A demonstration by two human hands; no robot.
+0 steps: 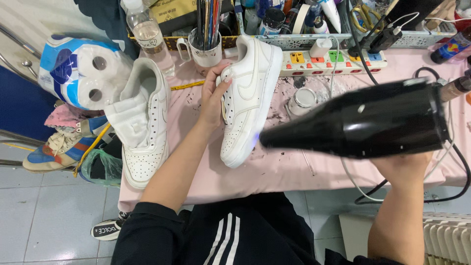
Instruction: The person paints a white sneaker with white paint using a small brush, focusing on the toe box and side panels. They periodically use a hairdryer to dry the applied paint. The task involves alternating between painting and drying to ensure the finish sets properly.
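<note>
My left hand (pixel 215 95) grips a white sneaker (pixel 248 100) by its inner side, holding it tilted on its edge over the pink table cover (pixel 274 172). My right hand (pixel 405 164) holds a black hair dryer (pixel 363 122), its nozzle pointing left at the sneaker's toe and sole, a short gap away. A second white sneaker (pixel 144 122) lies flat on the table to the left, tongue pulled out.
A power strip (pixel 333 61), a small white jar (pixel 302 98), a mug of brushes (pixel 206 44), a water bottle (pixel 149 34) and baskets of supplies line the back. Toilet paper rolls (pixel 83 71) and a blue-and-tan shoe (pixel 59 147) sit at the left. A black cord (pixel 456 167) loops at right.
</note>
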